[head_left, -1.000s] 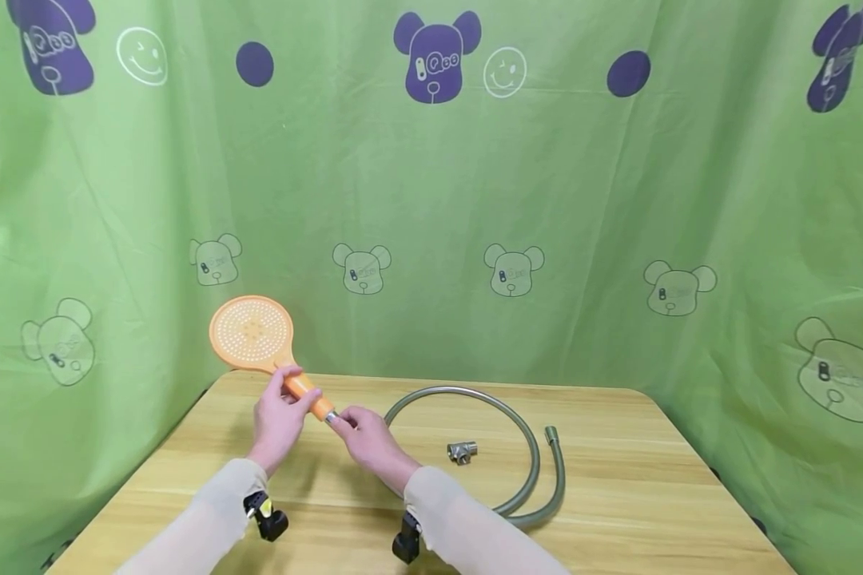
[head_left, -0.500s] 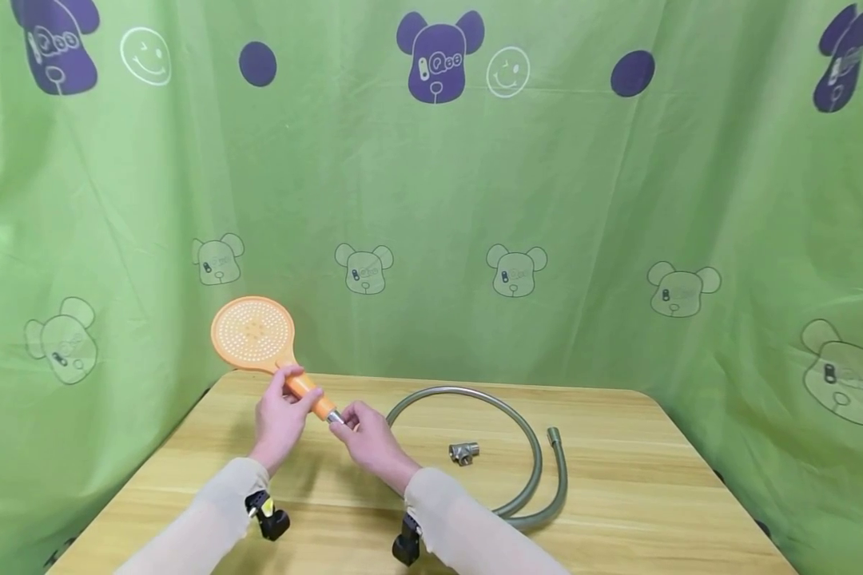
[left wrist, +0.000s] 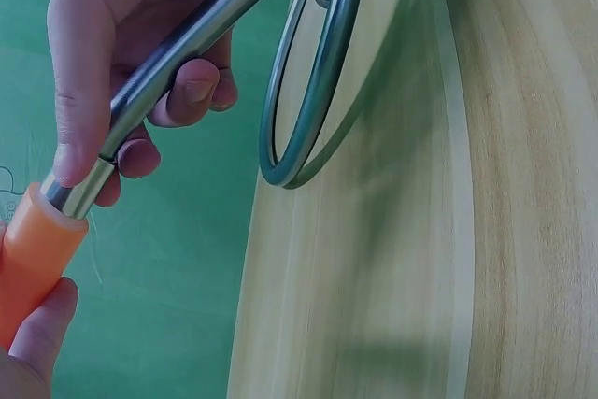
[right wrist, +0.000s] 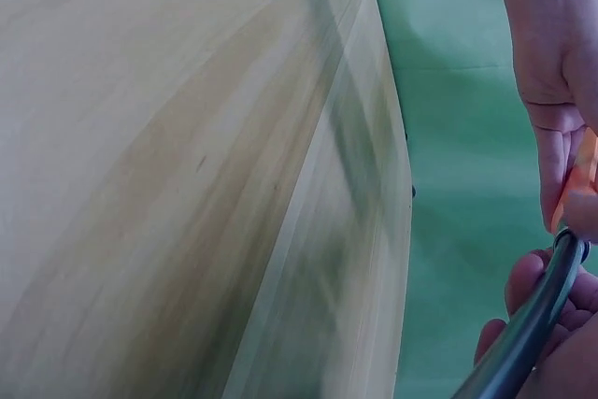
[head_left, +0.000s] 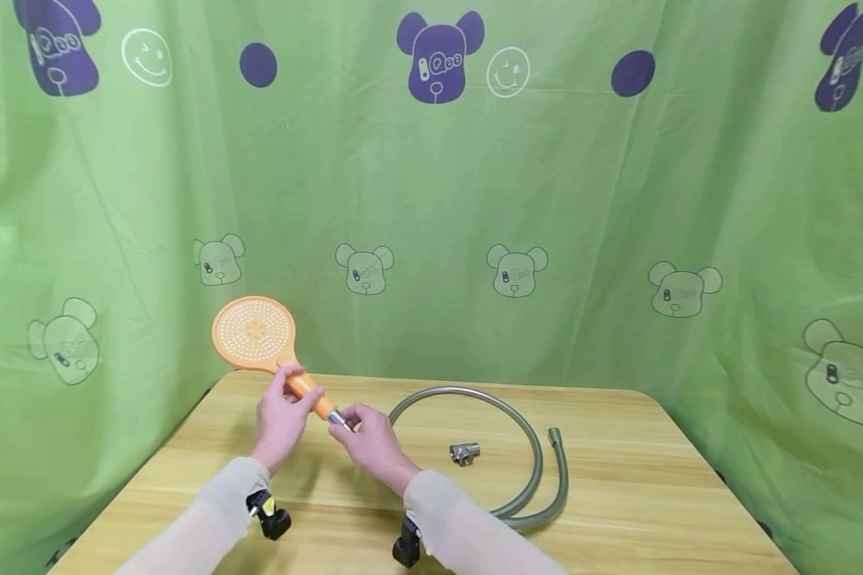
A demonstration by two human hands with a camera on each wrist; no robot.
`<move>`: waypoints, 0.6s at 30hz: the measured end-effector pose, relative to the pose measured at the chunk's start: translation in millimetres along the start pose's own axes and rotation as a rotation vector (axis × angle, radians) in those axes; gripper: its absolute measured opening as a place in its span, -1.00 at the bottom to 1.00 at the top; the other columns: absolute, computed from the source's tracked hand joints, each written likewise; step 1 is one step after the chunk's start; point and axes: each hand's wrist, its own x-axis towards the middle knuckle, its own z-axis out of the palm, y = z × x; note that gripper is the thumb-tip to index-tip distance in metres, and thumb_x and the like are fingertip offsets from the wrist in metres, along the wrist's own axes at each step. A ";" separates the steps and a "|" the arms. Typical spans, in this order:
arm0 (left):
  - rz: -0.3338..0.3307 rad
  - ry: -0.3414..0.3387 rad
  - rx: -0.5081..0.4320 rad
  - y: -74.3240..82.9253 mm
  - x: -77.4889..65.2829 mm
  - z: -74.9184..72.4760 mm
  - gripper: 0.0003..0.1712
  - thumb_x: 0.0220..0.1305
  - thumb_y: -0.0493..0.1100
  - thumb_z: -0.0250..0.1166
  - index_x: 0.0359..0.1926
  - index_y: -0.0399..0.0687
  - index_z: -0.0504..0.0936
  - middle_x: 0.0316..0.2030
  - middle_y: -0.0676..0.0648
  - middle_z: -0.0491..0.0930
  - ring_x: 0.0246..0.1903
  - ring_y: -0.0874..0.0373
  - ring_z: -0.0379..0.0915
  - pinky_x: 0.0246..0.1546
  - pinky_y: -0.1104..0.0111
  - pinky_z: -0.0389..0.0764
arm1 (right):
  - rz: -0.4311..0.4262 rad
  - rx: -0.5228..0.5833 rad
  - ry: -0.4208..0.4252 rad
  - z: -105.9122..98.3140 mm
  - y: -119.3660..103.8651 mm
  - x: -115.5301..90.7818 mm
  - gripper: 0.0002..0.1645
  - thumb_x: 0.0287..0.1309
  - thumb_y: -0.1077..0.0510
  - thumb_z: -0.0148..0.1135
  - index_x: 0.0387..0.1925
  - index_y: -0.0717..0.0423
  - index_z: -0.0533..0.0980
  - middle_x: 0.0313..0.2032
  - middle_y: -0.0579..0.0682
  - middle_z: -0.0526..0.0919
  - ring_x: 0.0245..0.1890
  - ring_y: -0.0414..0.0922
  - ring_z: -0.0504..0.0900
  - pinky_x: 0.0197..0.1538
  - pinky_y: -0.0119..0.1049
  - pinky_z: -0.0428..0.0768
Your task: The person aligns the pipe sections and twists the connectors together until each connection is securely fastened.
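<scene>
My left hand (head_left: 282, 419) grips the orange handle of a shower head (head_left: 254, 331), whose round, dotted face points toward me, raised at the left of the table. With curled fingers my right hand (head_left: 377, 449) pinches the end of a metal shower hose (left wrist: 201, 30) at the foot of the handle. In the left wrist view the hose's silver connector (left wrist: 91, 184) meets the handle's open end, with the thumb resting on it. The hose (right wrist: 523, 338) crosses the right palm in the right wrist view. Its far end lies on the table at the right.
A small metal tee fitting (head_left: 464, 454) lies on the wooden table (head_left: 618, 463), inside the hose's loop. Green printed curtains (head_left: 431, 184) hang behind and along both sides. A black wrist camera (head_left: 269, 517) sits below each forearm.
The right fingers have shifted slightly at the connector, and more of the silver metal shows between them and the handle. The left hand keeps its grip, and the table things stay put.
</scene>
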 end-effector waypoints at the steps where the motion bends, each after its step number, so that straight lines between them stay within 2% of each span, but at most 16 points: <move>1: 0.000 -0.001 0.000 0.2 0.0 0.0 -0.43 0.21 -0.16 0.46 0.22 0.02 0.48 -0.04 -0.28 0.64 -0.10 -0.06 0.64 -0.30 0.48 0.62 | -0.001 -0.003 0.003 0.4 0.0 -0.1 -0.79 0.23 0.03 0.37 -0.24 0.09 0.61 -0.41 -0.14 0.58 -0.49 -0.28 0.43 -0.48 -0.42 0.45; 5: 0.003 -0.005 -0.006 0.4 0.3 -0.1 -0.43 0.22 -0.18 0.46 0.22 0.01 0.47 -0.03 -0.29 0.64 -0.09 -0.07 0.64 -0.30 0.48 0.63 | 0.001 -0.012 0.004 0.8 -0.7 -0.9 -0.81 0.27 0.03 0.33 -0.32 0.07 0.59 -0.46 -0.15 0.56 -0.54 -0.28 0.41 -0.51 -0.41 0.43; 18: 0.002 0.001 0.008 -2.7 1.1 1.2 -0.43 0.22 -0.14 0.46 0.21 0.00 0.48 -0.05 -0.28 0.64 -0.12 -0.04 0.66 -0.32 0.50 0.63 | 0.037 -0.023 -0.014 0.6 -2.1 2.0 -0.80 0.28 0.04 0.32 -0.37 0.07 0.59 -0.52 -0.16 0.53 -0.52 -0.26 0.41 -0.47 -0.40 0.42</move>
